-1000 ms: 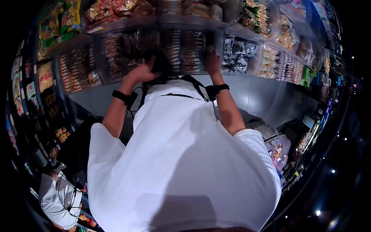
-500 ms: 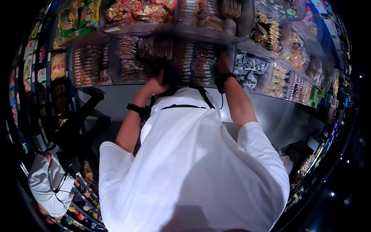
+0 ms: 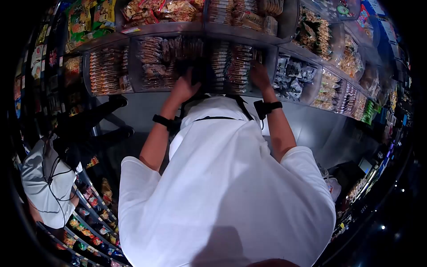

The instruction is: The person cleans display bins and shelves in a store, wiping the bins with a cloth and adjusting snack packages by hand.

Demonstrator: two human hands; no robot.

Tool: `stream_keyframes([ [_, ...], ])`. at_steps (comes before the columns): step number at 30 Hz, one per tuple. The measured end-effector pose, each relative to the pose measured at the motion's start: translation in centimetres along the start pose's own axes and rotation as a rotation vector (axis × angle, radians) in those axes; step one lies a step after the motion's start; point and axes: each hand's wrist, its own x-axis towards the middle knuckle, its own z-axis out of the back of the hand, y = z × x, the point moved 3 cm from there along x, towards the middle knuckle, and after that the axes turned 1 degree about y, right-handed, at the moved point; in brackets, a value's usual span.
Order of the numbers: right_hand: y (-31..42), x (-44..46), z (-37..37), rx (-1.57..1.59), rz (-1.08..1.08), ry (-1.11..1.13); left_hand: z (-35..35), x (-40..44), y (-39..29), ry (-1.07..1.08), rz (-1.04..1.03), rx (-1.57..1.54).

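Note:
My left hand is at the front of a clear bin, its thumb and a finger against a dark shape that I cannot make out. Just left of it lie stacked wrapped snack packets. My right hand reaches into the bin to the right, beside an upright row of wrapped snack packets; its fingertips are in shadow, so their grip is unclear. Another row of packets stands between my hands. Black bands circle both wrists.
Clear bins of packaged snacks rise behind. Silvery packets fill a bin at the right. A grey panel runs below the bins. At the left is another person in a white shirt, near lower shelves of snacks.
My right hand has come slightly back toward me and shows more clearly. My left hand has shifted a little up and right. The view has moved slightly; the person at left appears farther left.

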Motion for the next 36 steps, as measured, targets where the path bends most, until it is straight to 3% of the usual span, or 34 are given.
stream_keyframes([
  [1,1.9,-1.3,0.8,0.052,0.117,0.079,-0.6,-0.3,0.4,-0.004,0.0,0.037],
  [2,3.6,-1.8,2.3,0.004,-0.054,0.083,-0.6,-0.8,0.4,0.005,0.001,0.046],
  [4,6.2,-2.9,6.5,0.019,0.149,-0.28,-0.1,-0.7,-0.5,-0.026,-0.014,0.116],
  [5,6.2,-3.4,8.2,-0.035,0.149,-0.409,0.7,-1.0,-2.0,-0.106,-0.064,0.124],
  [8,3.1,-4.2,10.4,-0.086,-0.037,-0.6,2.6,0.2,-7.0,-0.025,-0.134,0.037],
  [10,-1.5,-3.8,8.8,0.119,-0.219,-0.522,1.7,2.0,-9.5,-0.005,-0.212,-0.05],
  [12,-3.7,-3.9,6.4,0.193,-0.308,-0.528,-0.8,4.7,-12.3,0.159,-0.081,-0.222],
  [14,-4.7,-4.6,4.0,0.14,-0.249,-0.464,-4.2,6.8,-14.6,0.25,0.073,-0.449],
  [16,-3.6,-5.2,4.0,0.279,-0.386,-0.522,-8.4,9.1,-16.4,0.338,0.232,-0.506],
  [17,-3.5,-5.3,3.9,0.263,-0.375,-0.536,-9.7,9.9,-17.7,0.474,0.211,-0.548],
  [20,-4.0,-5.1,3.7,0.325,-0.385,-0.531,-16.5,14.3,-17.3,0.422,0.17,-0.594],
  [23,-4.3,-4.9,3.6,0.32,-0.361,-0.54,-17.9,16.6,-18.5,0.299,0.11,-0.621],
  [26,-4.0,-5.1,3.9,0.384,-0.343,-0.509,-18.5,16.7,-17.5,0.359,0.229,-0.783],
  [27,-4.1,-5.4,3.8,0.371,-0.3,-0.507,-18.0,15.4,-17.9,0.352,0.239,-0.712],
  [28,-3.9,-5.3,4.2,0.357,-0.252,-0.506,-19.4,15.1,-16.2,0.395,0.229,-0.753],
  [29,-5.0,-5.1,3.3,0.374,-0.379,-0.457,-21.2,14.9,-14.1,0.438,0.221,-0.794],
  [30,-4.9,-5.2,3.4,0.387,-0.404,-0.433,-20.1,12.7,-15.8,0.475,0.522,-0.809],
  [31,-4.6,-5.3,3.7,0.415,-0.391,-0.453,-20.9,11.9,-14.9,0.618,0.559,-1.033],
  [32,-4.9,-5.3,3.4,0.443,-0.377,-0.474,-20.6,11.7,-14.3,0.609,0.556,-1.033],
  [34,-5.6,-5.2,2.8,0.434,-0.386,-0.457,-20.9,10.8,-14.0,0.887,0.589,-1.259],
  [35,-5.4,-5.2,3.0,0.442,-0.352,-0.469,-23.0,12.6,-11.9,0.858,0.576,-1.234],
  [36,-5.3,-5.1,3.2,0.453,-0.347,-0.473,-19.6,12.1,-15.1,0.657,0.692,-0.934],
])
